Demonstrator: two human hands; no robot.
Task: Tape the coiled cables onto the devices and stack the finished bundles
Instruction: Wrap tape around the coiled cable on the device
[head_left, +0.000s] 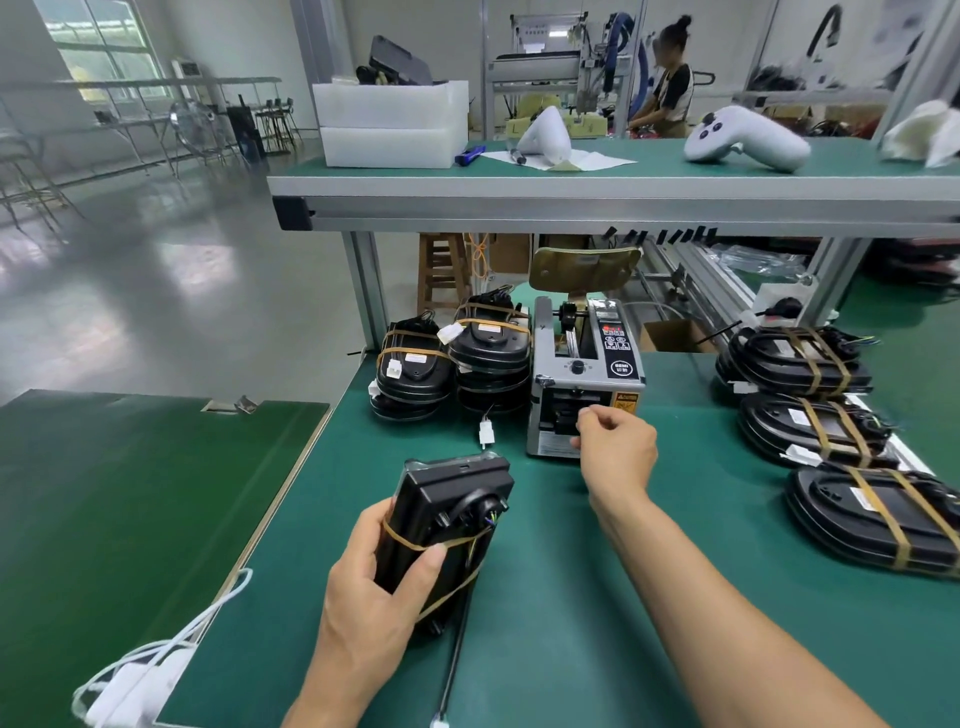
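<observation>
My left hand (374, 577) grips a black device (449, 512) standing on edge on the green mat, with a strip of brown tape across it and its coiled cable on the side. A thin black cable (453, 660) trails from it toward me. My right hand (615, 447) is at the outlet of the grey tape dispenser (587, 384), fingers curled in a pinch at the slot; the tape piece itself is too small to see. Taped bundles are stacked left of the dispenser (452, 358) and laid in a row at the right (815, 431).
A white connector (487, 432) lies in front of the left stacks. A raised shelf (571, 192) crosses above, carrying white foam boxes (392, 124) and a white handheld part (743, 137). A white cable and adapter (140, 675) hang at the mat's left edge. A person works in the background.
</observation>
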